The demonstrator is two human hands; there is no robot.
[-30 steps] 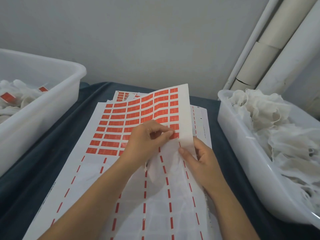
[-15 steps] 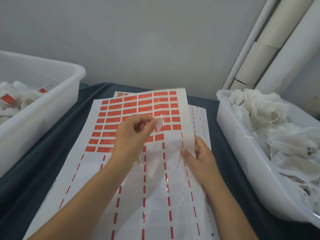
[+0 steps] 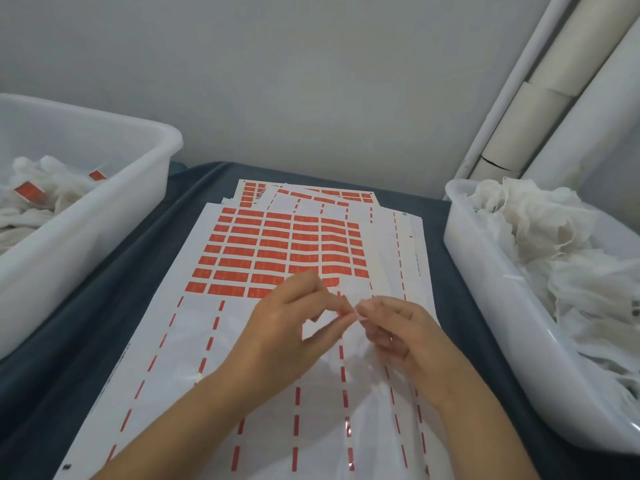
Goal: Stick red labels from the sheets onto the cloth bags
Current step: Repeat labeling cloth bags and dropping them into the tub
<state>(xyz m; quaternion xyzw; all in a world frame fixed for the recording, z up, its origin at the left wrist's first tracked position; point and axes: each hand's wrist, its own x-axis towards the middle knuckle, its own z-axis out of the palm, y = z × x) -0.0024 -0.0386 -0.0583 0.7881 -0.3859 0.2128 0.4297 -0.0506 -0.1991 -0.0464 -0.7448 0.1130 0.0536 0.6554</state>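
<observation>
Since half a second ago the right hand [image 3: 405,336] has let go of the label sheet [image 3: 277,258], which now lies flat on the tabletop [image 3: 114,271]. Both hands meet above it; the left hand [image 3: 287,327] pinches a small label [image 3: 346,308], blurred, and the right hand's curled fingers touch it. Plain cloth bags [image 3: 554,244] fill the tub [image 3: 485,306] at 3 o'clock; labelled ones [image 3: 41,195] lie in the tub [image 3: 104,209] at 9 o'clock.
</observation>
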